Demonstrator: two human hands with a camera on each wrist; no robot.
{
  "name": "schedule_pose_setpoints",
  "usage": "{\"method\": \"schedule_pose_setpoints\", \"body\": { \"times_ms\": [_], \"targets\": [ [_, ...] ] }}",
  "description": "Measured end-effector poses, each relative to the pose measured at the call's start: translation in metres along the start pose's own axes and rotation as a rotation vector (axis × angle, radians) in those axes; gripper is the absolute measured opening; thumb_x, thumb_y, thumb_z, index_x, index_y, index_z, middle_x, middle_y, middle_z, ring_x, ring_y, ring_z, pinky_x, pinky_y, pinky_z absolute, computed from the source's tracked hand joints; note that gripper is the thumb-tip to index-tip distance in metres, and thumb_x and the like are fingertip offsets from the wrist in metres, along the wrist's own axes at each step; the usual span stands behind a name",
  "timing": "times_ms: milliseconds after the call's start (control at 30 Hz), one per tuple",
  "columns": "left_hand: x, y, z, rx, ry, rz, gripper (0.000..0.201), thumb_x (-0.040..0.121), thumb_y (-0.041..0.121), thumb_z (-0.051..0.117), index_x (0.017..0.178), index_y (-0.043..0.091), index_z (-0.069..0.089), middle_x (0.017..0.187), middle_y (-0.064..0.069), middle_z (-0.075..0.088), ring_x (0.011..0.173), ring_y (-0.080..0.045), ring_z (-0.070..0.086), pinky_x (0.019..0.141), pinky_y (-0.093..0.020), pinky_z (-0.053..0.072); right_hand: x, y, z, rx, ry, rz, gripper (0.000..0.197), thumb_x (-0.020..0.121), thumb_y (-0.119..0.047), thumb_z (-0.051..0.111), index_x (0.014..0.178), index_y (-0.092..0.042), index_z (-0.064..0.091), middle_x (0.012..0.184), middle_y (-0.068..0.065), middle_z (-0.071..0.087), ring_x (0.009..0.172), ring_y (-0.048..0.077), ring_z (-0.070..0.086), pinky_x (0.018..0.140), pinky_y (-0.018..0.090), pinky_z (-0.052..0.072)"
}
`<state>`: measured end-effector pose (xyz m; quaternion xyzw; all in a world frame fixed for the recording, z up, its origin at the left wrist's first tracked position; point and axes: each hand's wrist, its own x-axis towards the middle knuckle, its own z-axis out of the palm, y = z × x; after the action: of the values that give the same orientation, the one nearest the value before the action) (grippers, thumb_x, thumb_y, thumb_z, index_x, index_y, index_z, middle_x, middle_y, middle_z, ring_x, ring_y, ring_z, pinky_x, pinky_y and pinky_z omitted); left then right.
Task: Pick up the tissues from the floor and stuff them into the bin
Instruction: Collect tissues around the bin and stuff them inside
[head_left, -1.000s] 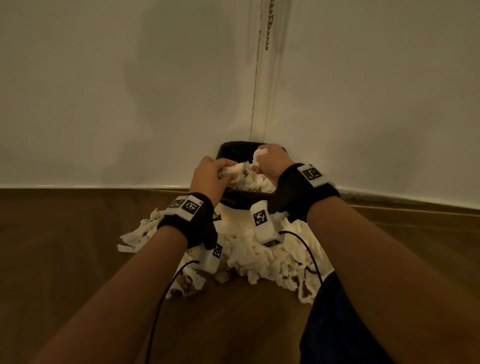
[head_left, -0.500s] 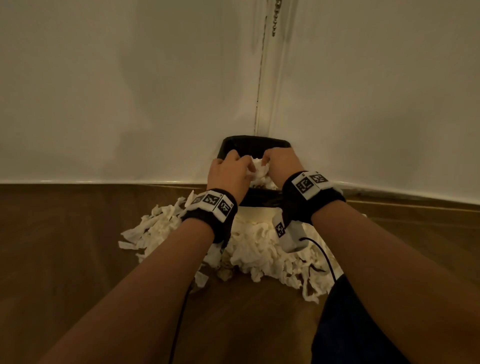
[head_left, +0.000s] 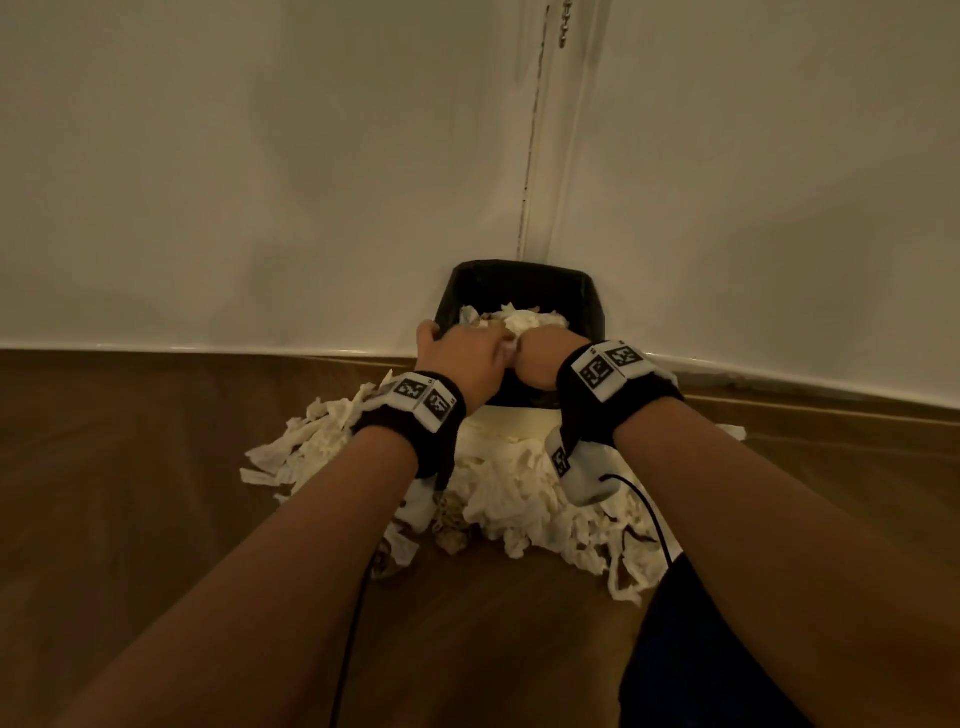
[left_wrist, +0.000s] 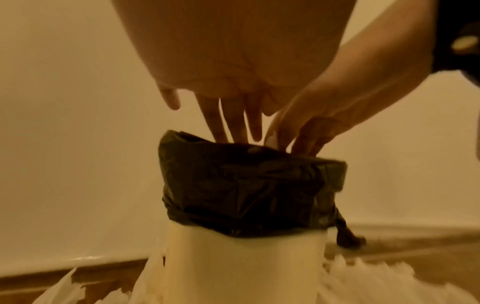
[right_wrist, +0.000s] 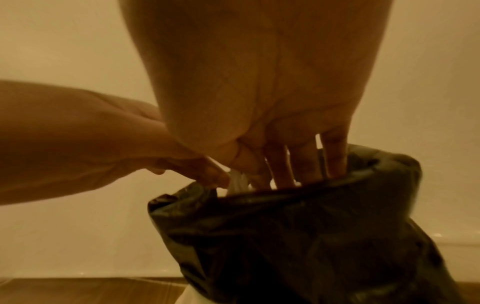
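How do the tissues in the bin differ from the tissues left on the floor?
The tissues in the bin form a small wad under both hands; the tissues on the floor spread wide and loose. The former sit inside the black liner, the latter ring the bin's base. Both are white and crumpled.

Fingertips (left_wrist: 221, 133) of both hands — hidden inside the bin (left_wrist: 244, 267).

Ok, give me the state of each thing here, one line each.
bin: upright in the corner, lined with a black bag, partly filled.
tissues in the bin: pressed down by both hands.
tissues on the floor: heaped, not yet picked up.
left hand: fingers straight, pushing down.
right hand: fingers straight, pushing down.
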<state>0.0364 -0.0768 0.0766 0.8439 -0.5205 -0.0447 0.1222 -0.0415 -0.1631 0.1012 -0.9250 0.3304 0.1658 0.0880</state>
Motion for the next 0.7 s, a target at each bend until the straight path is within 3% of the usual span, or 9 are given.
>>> {"method": "schedule_pose_setpoints", "body": {
  "times_ms": [67,133,200,267,367,467,600,700],
  "targets": [
    [-0.007,-0.014,-0.006,-0.156,0.188,-0.041,0.034,0.093,0.023,0.033,0.119,0.033,0.052,0.112,0.006,0.061,0.107,-0.016,0.054,0.096,-0.04,0.017,-0.005,-0.004,-0.01,-0.035,0.117,0.019,0.037,0.095,-0.023,0.044,0.127,-0.004,0.05,0.13,0.018,0.051,0.118,0.033,0.05,0.099,0.042,0.042],
    [-0.02,-0.034,-0.011,-0.294,0.35,-0.088,0.033,0.09,0.018,0.037,0.113,0.036,0.054,0.108,0.011,0.059,0.102,-0.011,0.053,0.091,-0.036,0.019,-0.012,-0.01,-0.018,-0.033,0.353,0.02,0.031,0.093,-0.022,0.046,0.118,-0.006,0.055,0.125,0.016,0.05,0.113,0.032,0.05,0.093,0.041,0.041],
    [-0.037,-0.057,-0.011,-0.353,0.418,-0.167,0.033,0.087,0.015,0.04,0.108,0.036,0.054,0.102,0.015,0.057,0.096,-0.006,0.053,0.091,-0.034,0.023,-0.019,-0.019,-0.021,0.037,0.544,-0.064,0.026,0.094,-0.02,0.044,0.114,-0.007,0.056,0.122,0.015,0.047,0.111,0.031,0.048,0.091,0.04,0.042],
    [-0.054,-0.081,-0.004,-0.372,0.405,-0.269,0.03,0.088,0.014,0.042,0.106,0.033,0.057,0.101,0.011,0.058,0.093,-0.011,0.056,0.096,-0.037,0.034,-0.026,-0.032,-0.023,0.186,0.618,-0.165,0.026,0.095,-0.019,0.042,0.111,-0.006,0.058,0.118,0.014,0.05,0.106,0.028,0.051,0.089,0.038,0.047],
    [-0.082,-0.11,0.019,-0.41,0.348,-0.364,0.024,0.089,0.012,0.047,0.104,0.024,0.061,0.103,0.0,0.061,0.087,-0.016,0.057,0.087,-0.035,0.047,-0.032,-0.053,-0.014,0.319,0.517,-0.26,0.026,0.096,-0.018,0.039,0.106,-0.007,0.061,0.107,0.01,0.061,0.096,0.026,0.059,0.084,0.036,0.05],
    [-0.113,-0.128,0.05,-0.43,0.255,-0.431,0.023,0.088,0.01,0.051,0.103,0.024,0.061,0.104,-0.001,0.059,0.083,-0.013,0.055,0.076,-0.029,0.047,-0.035,-0.073,0.002,0.321,0.377,-0.3,0.026,0.095,-0.017,0.04,0.107,-0.01,0.062,0.107,0.01,0.064,0.096,0.024,0.06,0.082,0.032,0.05],
    [-0.145,-0.138,0.088,-0.447,0.127,-0.56,0.021,0.088,0.013,0.049,0.1,0.027,0.059,0.105,0.0,0.057,0.084,-0.014,0.054,0.072,-0.029,0.046,-0.036,-0.096,0.033,0.206,0.138,-0.302,0.028,0.096,-0.016,0.04,0.113,-0.006,0.06,0.112,0.012,0.064,0.1,0.027,0.061,0.085,0.032,0.049],
    [-0.16,-0.143,0.105,-0.414,0.053,-0.618,0.019,0.091,0.017,0.047,0.104,0.022,0.06,0.109,-0.004,0.056,0.09,-0.019,0.058,0.076,-0.03,0.048,-0.035,-0.108,0.06,0.17,-0.004,-0.294,0.031,0.096,-0.014,0.042,0.122,-0.002,0.056,0.116,0.016,0.064,0.104,0.028,0.062,0.092,0.036,0.05]
  ]
}}
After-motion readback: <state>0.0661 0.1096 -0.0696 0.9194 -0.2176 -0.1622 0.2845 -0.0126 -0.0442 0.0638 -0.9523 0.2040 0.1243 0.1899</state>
